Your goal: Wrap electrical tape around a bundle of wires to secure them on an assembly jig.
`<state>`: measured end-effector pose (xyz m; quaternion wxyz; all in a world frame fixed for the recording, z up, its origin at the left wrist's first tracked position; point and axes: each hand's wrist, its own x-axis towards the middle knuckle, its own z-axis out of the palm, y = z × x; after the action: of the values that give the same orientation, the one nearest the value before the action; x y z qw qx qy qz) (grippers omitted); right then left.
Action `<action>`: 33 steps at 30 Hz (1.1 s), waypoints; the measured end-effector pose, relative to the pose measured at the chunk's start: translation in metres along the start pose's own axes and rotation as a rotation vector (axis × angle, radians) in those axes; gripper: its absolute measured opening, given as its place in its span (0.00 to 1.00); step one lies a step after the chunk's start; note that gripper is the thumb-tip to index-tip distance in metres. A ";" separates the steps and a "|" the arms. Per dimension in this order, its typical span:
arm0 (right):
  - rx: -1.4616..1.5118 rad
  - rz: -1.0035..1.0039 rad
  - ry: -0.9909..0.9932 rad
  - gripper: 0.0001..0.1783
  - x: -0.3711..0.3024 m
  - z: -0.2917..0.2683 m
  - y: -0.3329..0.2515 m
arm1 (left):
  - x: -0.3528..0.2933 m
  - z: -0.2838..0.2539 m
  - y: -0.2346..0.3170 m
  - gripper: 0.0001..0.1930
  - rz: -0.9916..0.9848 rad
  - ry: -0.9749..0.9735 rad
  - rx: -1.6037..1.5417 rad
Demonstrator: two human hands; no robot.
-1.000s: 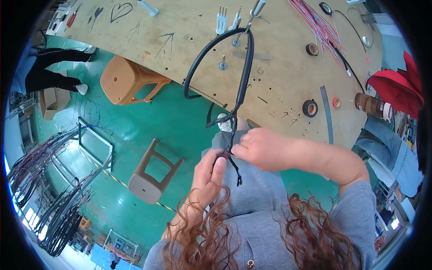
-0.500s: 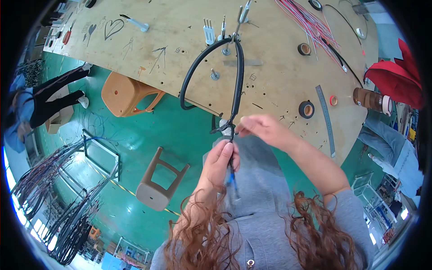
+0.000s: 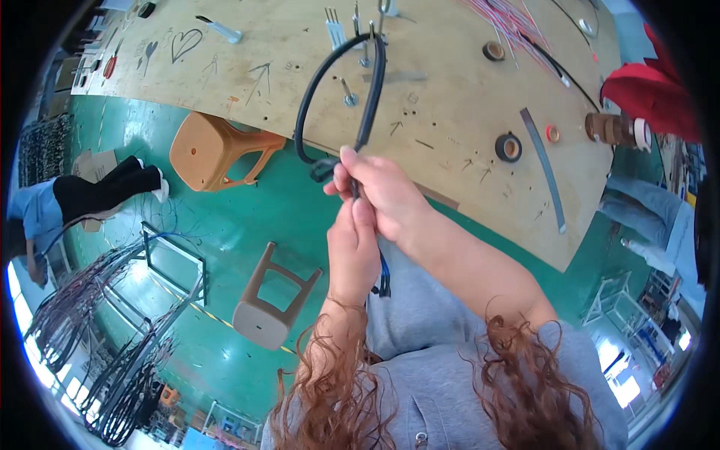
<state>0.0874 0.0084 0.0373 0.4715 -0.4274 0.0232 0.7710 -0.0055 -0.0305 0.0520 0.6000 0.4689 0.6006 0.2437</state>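
A thick black cable harness (image 3: 373,97) loops over a metal post on the board and runs down toward me. My left hand (image 3: 354,247) is closed around its lower end, thumb on top. Below that grip hang thin wires with blue and black ends (image 3: 384,277). Just above, my right hand (image 3: 379,184) pinches the harness where the thick sleeve ends, its fingers curled and nearly touching the left thumb. A small dark loop (image 3: 322,169) sticks out left of the right fingertips. What exactly lies between those fingers is partly hidden.
The wooden board (image 3: 465,150) carries upright posts, black tape rolls (image 3: 508,148), a steel ruler (image 3: 544,169), a brown bottle (image 3: 616,130) and pink-white wires (image 3: 517,30). An orange stool (image 3: 202,154) and a grey-brown stool (image 3: 262,319) stand on the green floor. Another person (image 3: 82,199) is at far left.
My right hand has come left and down onto the harness, from beside it to gripping it. The harness's lower end and my left hand have shifted slightly left and up.
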 end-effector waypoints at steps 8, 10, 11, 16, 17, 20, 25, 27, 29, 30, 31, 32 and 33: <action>0.055 0.032 -0.029 0.19 -0.011 -0.027 -0.009 | -0.010 -0.026 -0.004 0.13 0.228 -0.076 0.798; 0.044 0.104 -0.250 0.19 -0.020 -0.042 -0.018 | 0.003 -0.047 -0.003 0.13 0.430 0.244 0.754; -0.022 0.082 -0.204 0.20 -0.026 -0.041 -0.018 | 0.014 -0.045 -0.001 0.13 0.432 0.238 0.754; -0.222 0.108 -0.124 0.19 -0.035 -0.047 -0.031 | 0.053 -0.008 0.030 0.17 0.179 -0.422 0.392; -0.381 0.102 -0.096 0.18 -0.037 -0.047 -0.036 | 0.057 -0.007 0.032 0.17 0.182 -0.424 0.388; -0.626 0.093 -0.105 0.15 -0.035 -0.067 -0.052 | 0.070 -0.004 0.044 0.19 0.247 -0.620 0.648; -1.643 -0.156 -0.362 0.17 -0.037 -0.048 -0.093 | 0.087 -0.012 0.068 0.19 0.643 -0.808 1.116; -1.921 -0.152 -0.447 0.17 -0.040 -0.040 -0.110 | 0.087 -0.013 0.080 0.18 0.677 -0.811 1.146; -1.989 -0.223 -0.646 0.18 -0.039 -0.035 -0.129 | 0.090 -0.014 0.089 0.17 0.714 -0.809 1.163; -1.987 -0.219 -0.656 0.18 -0.036 -0.032 -0.138 | 0.092 -0.015 0.094 0.16 0.766 -0.821 1.117; -1.971 -0.185 -0.749 0.18 -0.032 -0.030 -0.146 | 0.094 -0.016 0.098 0.15 0.818 -0.832 1.070; -1.953 -0.151 -0.842 0.19 -0.028 -0.027 -0.153 | 0.096 -0.018 0.103 0.15 0.808 -0.829 1.069; -1.954 -0.145 -0.851 0.19 -0.026 -0.026 -0.160 | 0.097 -0.018 0.108 0.15 0.832 -0.847 1.026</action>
<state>0.2283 0.0677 0.0973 -0.0615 -0.3160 -0.7970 0.5111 0.0218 0.1053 0.0996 0.3457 0.9270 0.1333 -0.0590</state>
